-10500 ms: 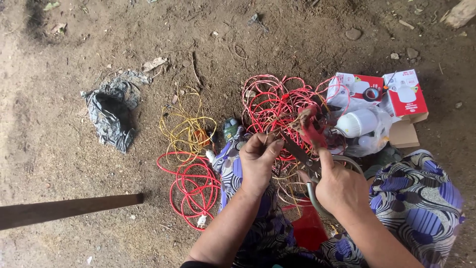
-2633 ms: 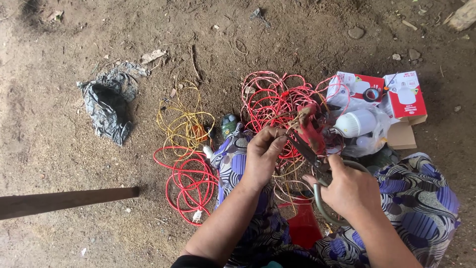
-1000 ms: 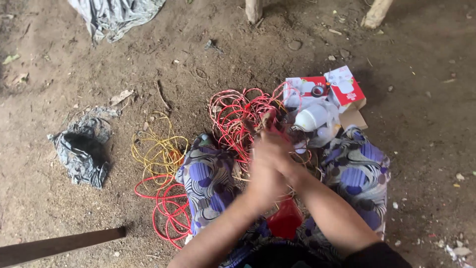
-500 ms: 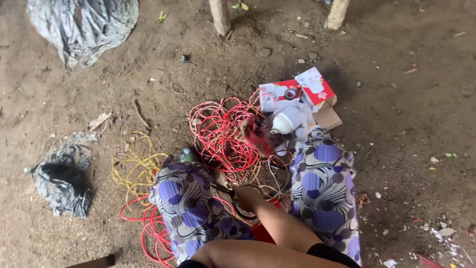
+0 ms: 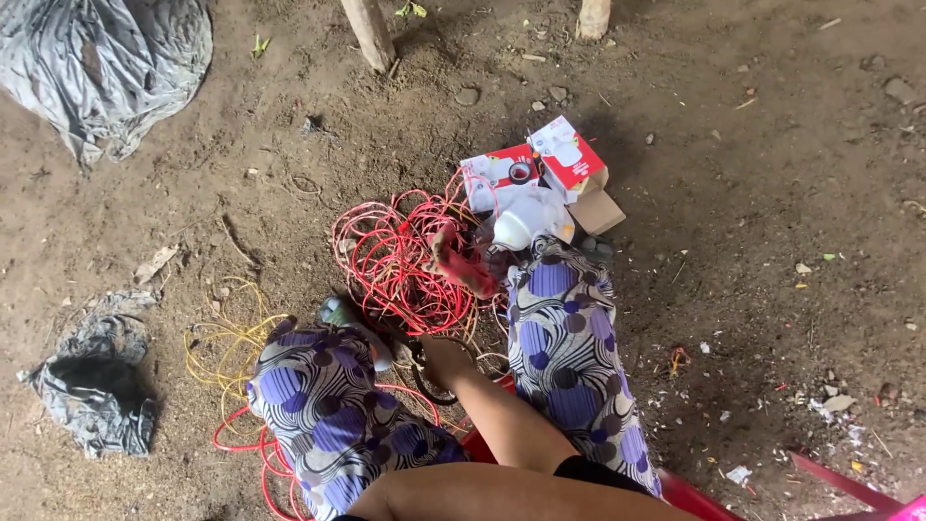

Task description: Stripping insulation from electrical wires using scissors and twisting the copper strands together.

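Dirt floor. View has shifted since 0.5 s ago: boxes [image 5: 545, 169] now nearer centre. One hand [image 5: 442, 355] reaches below red wire [image 5: 400, 260]; fingers' state unclear.

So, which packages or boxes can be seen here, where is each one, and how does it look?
Red and white box: on the dirt beyond the knees, right of the wire coils, rectangular, tilted.
Second red and white box: just left of it, flatter, a dark round thing on top.
Brown cardboard flap: beside the first box, plain.
No signs or screens.
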